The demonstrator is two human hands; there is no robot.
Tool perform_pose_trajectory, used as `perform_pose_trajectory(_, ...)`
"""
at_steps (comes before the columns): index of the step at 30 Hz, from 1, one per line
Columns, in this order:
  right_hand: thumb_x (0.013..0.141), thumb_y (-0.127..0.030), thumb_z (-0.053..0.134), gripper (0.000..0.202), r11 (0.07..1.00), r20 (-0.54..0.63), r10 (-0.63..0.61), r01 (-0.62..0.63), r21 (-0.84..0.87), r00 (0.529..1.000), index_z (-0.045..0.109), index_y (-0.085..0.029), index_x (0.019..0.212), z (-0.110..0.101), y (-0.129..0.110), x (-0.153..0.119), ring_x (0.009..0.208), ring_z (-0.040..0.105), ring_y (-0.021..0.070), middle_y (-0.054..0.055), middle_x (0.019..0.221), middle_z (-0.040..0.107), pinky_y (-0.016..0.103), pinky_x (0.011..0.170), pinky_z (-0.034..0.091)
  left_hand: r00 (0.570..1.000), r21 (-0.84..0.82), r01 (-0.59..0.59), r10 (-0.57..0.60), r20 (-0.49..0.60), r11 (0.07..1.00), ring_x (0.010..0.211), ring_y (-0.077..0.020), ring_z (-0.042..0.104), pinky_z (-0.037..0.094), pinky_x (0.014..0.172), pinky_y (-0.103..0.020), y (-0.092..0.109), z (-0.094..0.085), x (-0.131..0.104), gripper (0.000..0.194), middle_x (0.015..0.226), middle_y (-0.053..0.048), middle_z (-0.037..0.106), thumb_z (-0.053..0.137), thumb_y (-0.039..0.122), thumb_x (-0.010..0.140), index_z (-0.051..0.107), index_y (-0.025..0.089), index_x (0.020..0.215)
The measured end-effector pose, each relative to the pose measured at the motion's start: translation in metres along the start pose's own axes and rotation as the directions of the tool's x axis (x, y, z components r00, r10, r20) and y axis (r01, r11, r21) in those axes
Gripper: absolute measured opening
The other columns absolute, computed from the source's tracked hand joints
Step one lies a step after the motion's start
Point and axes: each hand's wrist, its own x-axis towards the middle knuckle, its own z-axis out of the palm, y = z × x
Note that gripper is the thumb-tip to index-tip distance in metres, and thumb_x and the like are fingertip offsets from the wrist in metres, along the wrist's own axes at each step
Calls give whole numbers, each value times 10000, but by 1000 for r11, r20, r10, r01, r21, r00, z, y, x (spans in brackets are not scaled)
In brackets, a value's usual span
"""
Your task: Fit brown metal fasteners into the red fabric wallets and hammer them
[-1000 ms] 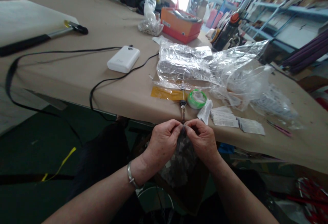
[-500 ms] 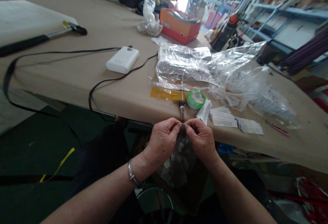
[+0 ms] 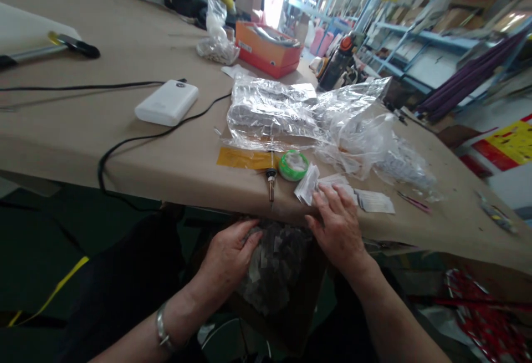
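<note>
My right hand lies with spread fingers over a stack of white printed paper slips near the table's front edge. Below that edge, my left hand is half curled, thumb and forefinger a little apart, with nothing visible between them. A soldering-iron-like tool points its metal tip towards me between the hands, on the table edge. Under it hangs a dark heap of small greyish scraps. Beside the tool sit a green-rimmed round tub and a fanned bundle of slips.
Clear plastic bags cover the table behind the tool. At left are a white power bank and a black cable. Pink tweezers lie right, another slip stack nearer. An orange box stands behind.
My hands, pinched together at the tool's tip before, have parted. The right moved right onto the slips; the left dropped down and left, its pinch loosened. The view has turned right.
</note>
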Motion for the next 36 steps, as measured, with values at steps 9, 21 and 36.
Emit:
perform_pose_trajectory(9, 848, -164, 593, 124, 990, -190, -64, 87, 115, 980, 663, -236, 920, -1, 5, -8, 1120, 562, 227, 5, 1023, 707, 498, 1076, 297, 928, -427, 347, -240, 285, 835, 706, -154, 603, 445, 663, -245, 41, 22, -1, 146, 748, -54, 677, 605, 263, 788, 688, 145, 764)
perform_pose_trajectory(21, 860, -181, 528, 287, 935, -107, -172, 197, 295, 979, 575, -204, 1143, -22, -5, -35, 1154, 525, 230, 68, 1092, 659, 454, 1002, 426, 788, -755, 609, -292, 541, 245, 568, -102, 583, 494, 545, -215, 87, 49, 14, 53, 723, -60, 629, 581, 119, 811, 612, 86, 838)
perform_pose_trajectory(36, 887, -178, 521, 174, 992, -164, 85, -69, 103, 983, 680, -184, 957, 2, 47, -36, 1014, 608, 204, 70, 984, 701, 378, 916, 481, 764, -621, 645, -400, 507, 445, 557, -125, 611, 523, 545, -243, 80, 58, 17, 102, 728, -91, 663, 549, 164, 834, 616, 87, 846)
